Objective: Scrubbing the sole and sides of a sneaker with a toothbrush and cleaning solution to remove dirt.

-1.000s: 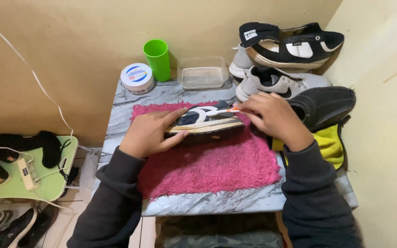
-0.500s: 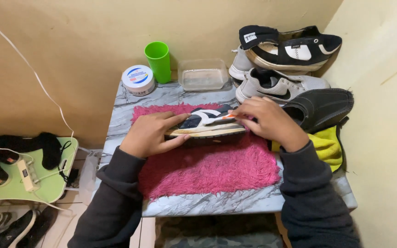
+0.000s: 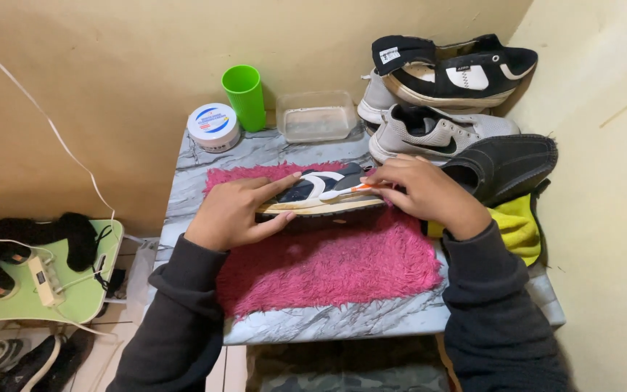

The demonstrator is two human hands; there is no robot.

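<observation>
While the navy-and-white sneaker (image 3: 321,192) lay on its side on the pink shaggy mat (image 3: 335,265), toe toward the left, it sat near the far edge of that mat, roughly mid-table. Left hand (image 3: 237,210) rested flat over the toe end, fingers extended and pressing down on upper and sole edge, thumb along the near side; not curled into a fist. Right hand (image 3: 422,192) was clenched in a pinch on a small brush with an orange-and-white handle (image 3: 348,191), bristle end laid against the white side panel. Judgement: the scrubbing would go best with short strokes along the panel seams, the left hand keeping steady downward pressure so the shoe did not roll on the soft pile, and the brush kept at a shallow angle to avoid flicking dirt onto the mat. Mat covered most of the grey marbled tabletop (image 3: 190,163). Far left on the table stood a round white tub with a blue lid label (image 3: 213,125), a green cup (image 3: 244,87) just right of it, then a clear rectangular container (image 3: 317,115). Far right: a grey sneaker (image 3: 437,131), a black-and-white shoe (image 3: 459,69) stacked above it, a black slip-on (image 3: 509,167) just beside the right hand, yellow cloth (image 3: 513,225) beneath it.
</observation>
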